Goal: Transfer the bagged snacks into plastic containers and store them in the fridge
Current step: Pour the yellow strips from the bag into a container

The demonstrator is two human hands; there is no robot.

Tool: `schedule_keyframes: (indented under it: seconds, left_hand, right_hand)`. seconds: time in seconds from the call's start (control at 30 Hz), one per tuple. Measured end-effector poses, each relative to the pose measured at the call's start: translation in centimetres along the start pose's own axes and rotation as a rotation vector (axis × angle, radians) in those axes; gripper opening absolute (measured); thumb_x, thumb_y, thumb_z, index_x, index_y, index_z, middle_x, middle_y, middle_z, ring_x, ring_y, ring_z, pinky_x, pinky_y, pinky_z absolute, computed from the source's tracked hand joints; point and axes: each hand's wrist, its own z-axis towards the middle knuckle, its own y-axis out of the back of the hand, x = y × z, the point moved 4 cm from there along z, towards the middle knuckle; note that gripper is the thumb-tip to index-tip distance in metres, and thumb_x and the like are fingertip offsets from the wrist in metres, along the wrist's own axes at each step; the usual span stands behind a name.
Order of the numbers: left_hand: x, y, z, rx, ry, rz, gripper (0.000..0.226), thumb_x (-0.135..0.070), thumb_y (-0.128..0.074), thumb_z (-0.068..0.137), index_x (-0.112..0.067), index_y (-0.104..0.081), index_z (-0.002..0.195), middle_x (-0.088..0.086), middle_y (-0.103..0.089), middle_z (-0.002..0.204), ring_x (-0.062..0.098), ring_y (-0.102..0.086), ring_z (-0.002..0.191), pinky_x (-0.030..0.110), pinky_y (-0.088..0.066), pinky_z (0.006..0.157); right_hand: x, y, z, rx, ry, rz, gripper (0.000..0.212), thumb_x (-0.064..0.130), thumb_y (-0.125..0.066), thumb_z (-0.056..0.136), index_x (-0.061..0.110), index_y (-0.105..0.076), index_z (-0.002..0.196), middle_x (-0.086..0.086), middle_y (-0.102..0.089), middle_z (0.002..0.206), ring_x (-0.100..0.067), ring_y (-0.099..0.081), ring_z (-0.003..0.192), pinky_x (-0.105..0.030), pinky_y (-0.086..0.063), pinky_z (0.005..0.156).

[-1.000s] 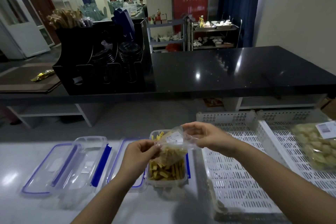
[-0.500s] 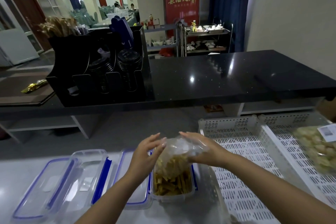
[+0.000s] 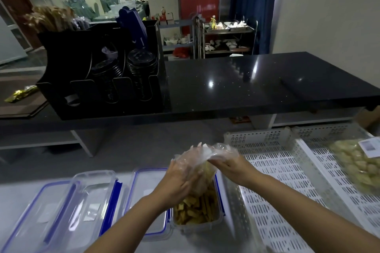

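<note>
Head-camera footage was taken looking down at both bare forearms, which were stretched forward from the near edge and brought together above a clear plastic container (image 3: pixel 197 211). The left hand (image 3: pixel 181 178) was curled against the left side of a clear snack bag (image 3: pixel 202 160), and the bag's upper film was gathered in the pinching fingers of the right hand (image 3: pixel 225 162). The bag was held upended, its mouth pointed down into the container, with yellow snack strips (image 3: pixel 195 208) piled inside the container directly below the fingers. A blue-edged lid (image 3: pixel 150 197) was lain flat just left of it, and a second, empty clear container (image 3: pixel 90 199) with its own lid (image 3: pixel 39 213) was set farther left on the white counter (image 3: pixel 18 191). To the right, white perforated trays (image 3: pixel 287 191) were placed, and a sealed bag of pale snacks (image 3: pixel 357 166) was rested in the far-right tray.
</note>
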Motion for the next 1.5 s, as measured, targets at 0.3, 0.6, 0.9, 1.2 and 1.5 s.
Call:
schedule_keyframes:
  seconds: [0.3, 0.6, 0.9, 1.2, 1.5]
  left_hand:
    - [-2.4, 2.1, 1.2, 0.023, -0.038, -0.152, 0.056, -0.060, -0.033, 0.093, -0.053, -0.018, 0.147, -0.022, -0.033, 0.148, -0.007, -0.036, 0.133, 0.003, -0.035, 0.095]
    - [-0.5, 1.1, 1.0, 0.039, 0.045, -0.168, 0.063, -0.061, -0.034, 0.094, -0.039, -0.022, 0.151, -0.003, -0.039, 0.151, 0.008, -0.044, 0.133, 0.034, -0.045, 0.106]
    - [0.3, 1.3, 0.3, 0.009, 0.163, -0.050, 0.043, -0.040, -0.036, 0.102, -0.033, -0.038, 0.145, -0.014, -0.060, 0.112, -0.009, -0.054, 0.090, 0.005, -0.047, 0.068]
    - [4.3, -1.0, 0.1, 0.084, 0.354, 0.051, 0.027, -0.047, -0.035, 0.101, -0.032, -0.054, 0.112, -0.005, -0.063, 0.097, 0.002, -0.058, 0.085, 0.019, -0.046, 0.071]
    - [4.2, -2.1, -1.2, 0.029, 0.315, -0.058, 0.026, -0.045, -0.043, 0.099, -0.029, -0.057, 0.114, -0.010, -0.060, 0.098, 0.004, -0.061, 0.090, 0.014, -0.048, 0.069]
  right_hand:
    - [1.3, 1.8, 0.9, -0.021, -0.034, 0.120, 0.038, 0.064, -0.045, 0.090, 0.039, -0.069, 0.105, 0.015, -0.071, 0.105, -0.001, -0.066, 0.100, -0.033, -0.054, 0.086]
    - [1.2, 0.6, 0.4, 0.072, -0.073, 0.074, 0.020, 0.060, -0.043, 0.093, 0.063, -0.051, 0.111, 0.024, -0.062, 0.118, 0.002, -0.057, 0.111, -0.029, -0.049, 0.094]
    - [-1.2, -1.4, -2.1, 0.226, -0.186, -0.065, 0.061, 0.052, -0.060, 0.090, 0.041, -0.036, 0.145, 0.018, -0.050, 0.142, -0.002, -0.048, 0.127, -0.029, -0.043, 0.104]
    - [-1.8, -5.1, -1.9, 0.274, -0.183, -0.289, 0.034, 0.036, -0.044, 0.099, 0.038, -0.045, 0.133, 0.002, -0.065, 0.116, -0.016, -0.062, 0.100, -0.040, -0.053, 0.088]
    - [-1.4, -6.0, -3.6, 0.310, -0.110, -0.350, 0.046, 0.029, -0.039, 0.103, 0.035, -0.035, 0.148, 0.008, -0.043, 0.148, -0.013, -0.053, 0.119, -0.029, -0.045, 0.096]
